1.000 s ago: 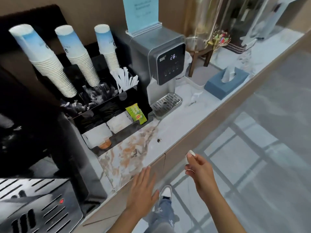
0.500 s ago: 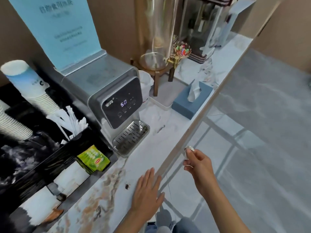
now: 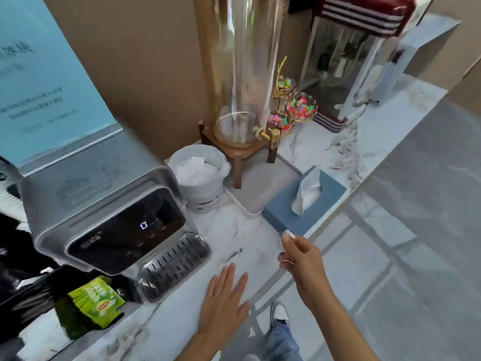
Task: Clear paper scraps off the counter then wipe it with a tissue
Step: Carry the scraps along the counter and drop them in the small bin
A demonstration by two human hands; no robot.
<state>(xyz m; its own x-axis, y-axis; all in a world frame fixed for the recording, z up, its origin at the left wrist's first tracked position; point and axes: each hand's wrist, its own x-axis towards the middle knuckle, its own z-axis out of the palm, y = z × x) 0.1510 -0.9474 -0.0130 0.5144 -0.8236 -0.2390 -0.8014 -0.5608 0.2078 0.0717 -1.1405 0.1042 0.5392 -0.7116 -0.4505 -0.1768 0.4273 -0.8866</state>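
Paper scrap (image 3: 287, 233) pinched in right hand (image 3: 303, 259); bin (image 3: 200, 194) holds tissues.

Blue sign (image 3: 46, 74) text too blurred to read; pinched scrap (image 3: 288, 233) mostly hidden by fingers

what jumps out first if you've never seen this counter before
The tall clear glass dispenser on its wooden stand at the back wall, with bright candy bowls to its right. Nearer, the silver water machine stands at left, and the right hand pinches a small white scrap beside the blue tissue box.
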